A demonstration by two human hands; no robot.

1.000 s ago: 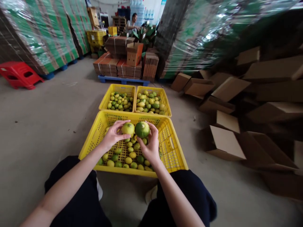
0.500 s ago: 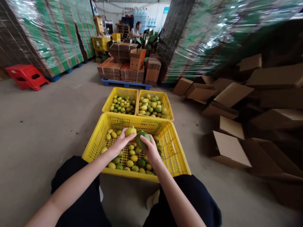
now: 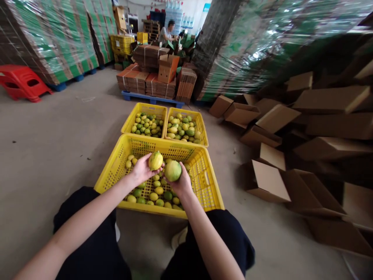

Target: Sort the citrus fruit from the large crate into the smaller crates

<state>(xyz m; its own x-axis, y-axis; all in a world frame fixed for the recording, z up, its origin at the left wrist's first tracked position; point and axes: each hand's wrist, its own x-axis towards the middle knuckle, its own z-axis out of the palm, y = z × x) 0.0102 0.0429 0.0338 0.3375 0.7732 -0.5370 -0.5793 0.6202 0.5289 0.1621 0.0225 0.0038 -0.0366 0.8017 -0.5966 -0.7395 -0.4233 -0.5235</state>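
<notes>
In my left hand [image 3: 142, 169] rests a yellow lemon [image 3: 155, 160], its tip pointing up, with the fingers curled beneath it. My right hand [image 3: 184, 182] grips a larger, pale green lemon [image 3: 173, 171] from its right side. Both fruits are held close together above a large yellow plastic crate [image 3: 207, 186] between my knees. Several yellow and green lemons [image 3: 159, 190] lie on the crate's slotted floor, partly hidden by my hands and forearms.
Two smaller yellow crates [image 3: 124, 123] full of lemons stand against the far side. Behind them is a blue pallet [image 3: 151, 99] of flattened cartons [image 3: 161, 88]. Open cardboard boxes [image 3: 271, 182] pile up at right. A red stool [image 3: 25, 82] stands left; a person [image 3: 166, 34] sits far back.
The right-hand fruit has been turned, showing a paler side instead of dark green. My left hand has rolled palm up under its lemon. The view has shifted slightly.
</notes>
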